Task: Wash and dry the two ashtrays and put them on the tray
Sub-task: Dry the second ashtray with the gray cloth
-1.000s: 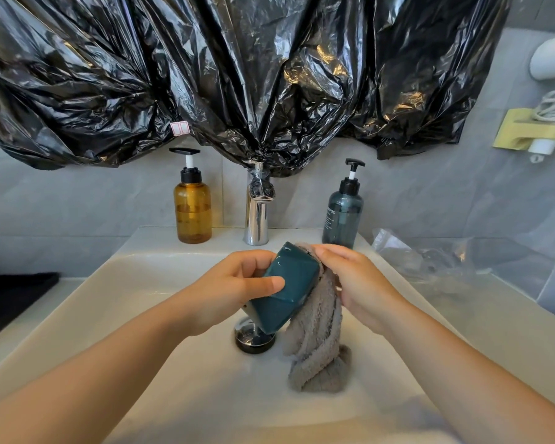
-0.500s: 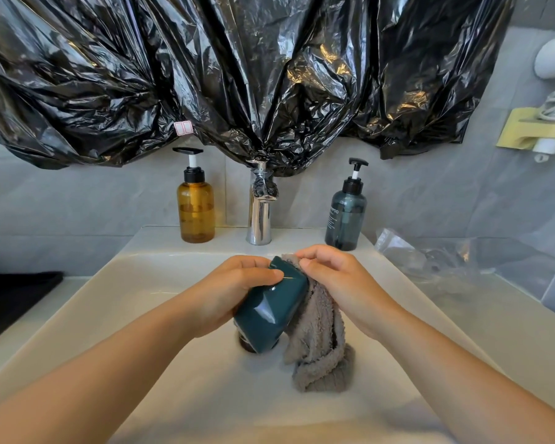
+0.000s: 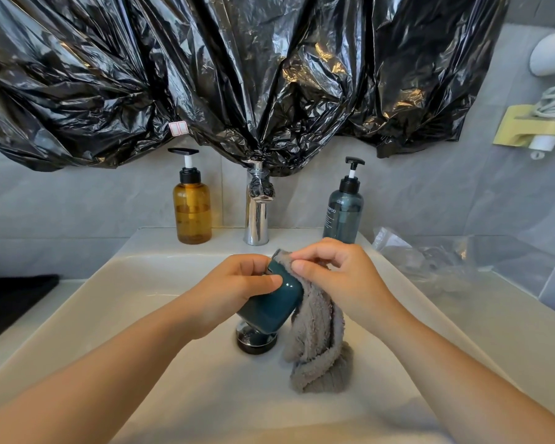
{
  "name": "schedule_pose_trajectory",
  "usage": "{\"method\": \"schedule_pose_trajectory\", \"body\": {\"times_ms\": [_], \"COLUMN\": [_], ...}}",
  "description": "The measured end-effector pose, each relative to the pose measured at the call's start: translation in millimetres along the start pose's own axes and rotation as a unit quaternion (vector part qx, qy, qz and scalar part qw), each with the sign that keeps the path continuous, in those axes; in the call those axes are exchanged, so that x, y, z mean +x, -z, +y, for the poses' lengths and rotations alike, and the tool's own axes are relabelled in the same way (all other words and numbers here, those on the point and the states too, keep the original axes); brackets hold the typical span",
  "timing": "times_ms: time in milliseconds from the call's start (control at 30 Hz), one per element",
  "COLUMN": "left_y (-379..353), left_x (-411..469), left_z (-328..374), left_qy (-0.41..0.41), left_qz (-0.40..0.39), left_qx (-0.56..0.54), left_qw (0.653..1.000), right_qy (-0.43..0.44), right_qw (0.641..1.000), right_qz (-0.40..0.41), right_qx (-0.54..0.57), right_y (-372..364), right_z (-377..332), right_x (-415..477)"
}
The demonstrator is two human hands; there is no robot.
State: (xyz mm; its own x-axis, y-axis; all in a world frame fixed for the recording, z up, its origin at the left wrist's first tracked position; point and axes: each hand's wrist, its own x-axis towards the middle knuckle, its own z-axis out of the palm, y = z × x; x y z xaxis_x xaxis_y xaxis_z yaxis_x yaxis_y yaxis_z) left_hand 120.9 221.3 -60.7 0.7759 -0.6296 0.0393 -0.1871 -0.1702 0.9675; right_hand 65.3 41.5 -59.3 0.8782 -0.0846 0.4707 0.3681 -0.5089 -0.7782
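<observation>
A dark teal glossy ashtray (image 3: pixel 271 307) is held tilted above the middle of the white sink (image 3: pixel 148 283). My left hand (image 3: pixel 234 290) grips it from the left, thumb across its side. My right hand (image 3: pixel 337 277) pinches a grey towel (image 3: pixel 318 341) against the ashtray's upper right edge. The towel hangs down and its lower end lies bunched on the basin floor. I see only one ashtray, and no tray is in view.
The chrome drain plug (image 3: pixel 255 341) sits under the ashtray. At the back stand a chrome tap (image 3: pixel 256 216), an amber pump bottle (image 3: pixel 192 208) and a blue-grey pump bottle (image 3: pixel 344 209). Black plastic sheeting (image 3: pixel 237 75) hangs above. Clear plastic (image 3: pixel 436 261) lies on the right counter.
The ashtray has turned in my left hand and sunk lower towards the drain. My right hand has shifted with the towel up along the ashtray's top edge.
</observation>
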Motion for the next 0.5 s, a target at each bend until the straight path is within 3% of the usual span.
{"method": "schedule_pose_trajectory", "body": {"times_ms": [100,233,400,500], "left_y": [1.4,0.0,-0.1,1.6], "left_x": [-0.2,-1.4,-0.8,-0.8], "left_z": [1.0,0.3,-2.3,-1.1], "left_qy": [-0.011,-0.016,-0.007,0.003], "left_qz": [-0.011,-0.043,-0.057,-0.059], "left_qx": [0.019,0.027,0.02,-0.002], "left_qw": [1.0,0.999,0.998,0.998], "right_qy": [0.033,-0.023,-0.071,-0.04], "right_qw": [0.999,0.997,0.997,0.999], "right_qz": [0.021,0.063,0.02,-0.01], "right_qx": [-0.024,-0.024,-0.02,-0.019], "right_y": [-7.8,-4.7,11.8,14.8], "right_z": [-5.4,2.7,8.1,3.4], "right_x": [4.2,9.5,4.3,4.2]}}
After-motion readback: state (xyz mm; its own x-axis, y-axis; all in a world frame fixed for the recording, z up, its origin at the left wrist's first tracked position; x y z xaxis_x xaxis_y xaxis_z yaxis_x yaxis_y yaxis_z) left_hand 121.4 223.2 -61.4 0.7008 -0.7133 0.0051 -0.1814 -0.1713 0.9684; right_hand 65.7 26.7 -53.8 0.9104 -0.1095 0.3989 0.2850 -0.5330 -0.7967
